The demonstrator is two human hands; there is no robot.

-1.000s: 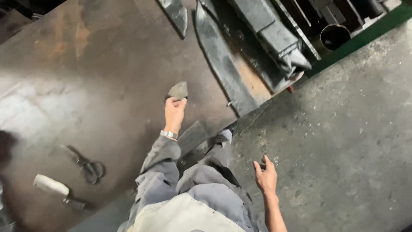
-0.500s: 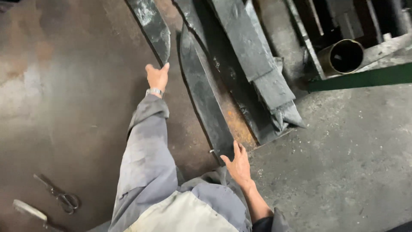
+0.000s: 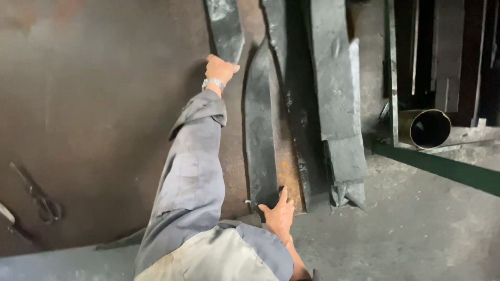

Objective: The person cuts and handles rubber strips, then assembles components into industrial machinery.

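Dark grey rubber-like sheet material lies in long strips across a rusty brown metal plate (image 3: 104, 104), seen from the head camera looking down. The left hand (image 3: 220, 68), at the end of a grey sleeve and wearing a wristwatch (image 3: 212, 83), reaches far forward and grips the lower end of a short tapered strip (image 3: 225, 28) that runs up out of view; its fingers are curled around the strip's edge. The right hand (image 3: 278, 216) rests near the body with fingers spread and loose, its thumb and fingertips touching the near end of a long pointed strip (image 3: 260, 140) that lies just beside the short one. To the right of that, wider folded slabs (image 3: 338, 104) lie side by side, ending at the plate's edge by the concrete floor (image 3: 416, 229). A pair of scissors (image 3: 39, 195) lies on the plate at far left, well apart from both hands. A brass-coloured tube (image 3: 424, 128) sits at the right inside a green frame (image 3: 442, 171).
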